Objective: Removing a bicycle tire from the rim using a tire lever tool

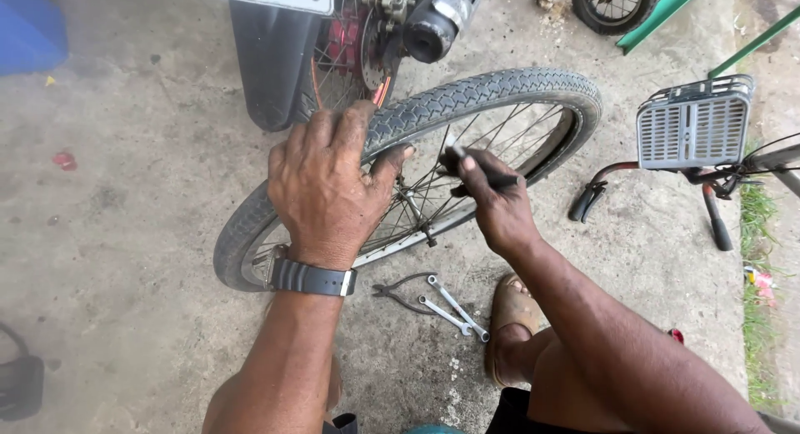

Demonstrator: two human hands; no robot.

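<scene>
1. Concrete floor — grey, stained, fills most of the head view; a strip of grass runs down the edge at 3 o'clock.
2. Motorbike rear at 12 o'clock: dark mudguard, spoked wheel, black exhaust end.
3. Bicycle wheel — centre of view, black treaded tyre on a metal rim, tilted, running from 8 o'clock up to 1 o'clock. Near end sits under the left forearm; far end lies close to the motorbike.
4. Small bicycle at 3 o'clock: grey plastic basket, black handlebar grip pointing down toward the floor.
5. Left hand, palm down on the tyre at the wheel's near-centre, fingers curled together over the tread, thumb out toward the spokes. Dark wristwatch on the wrist.
6. Right hand, just beside the left at its 3 o'clock, over the spokes. Fingers closed tight on a thin dark tool; tool kind not resolvable.
7. Sandalled foot at 5 o'clock, flat on the floor.
8. Hand tools on the floor at 6 o'clock from the wheel, between rim and foot — pliers and two silver spanners, spanners touching or nearly so.
</scene>
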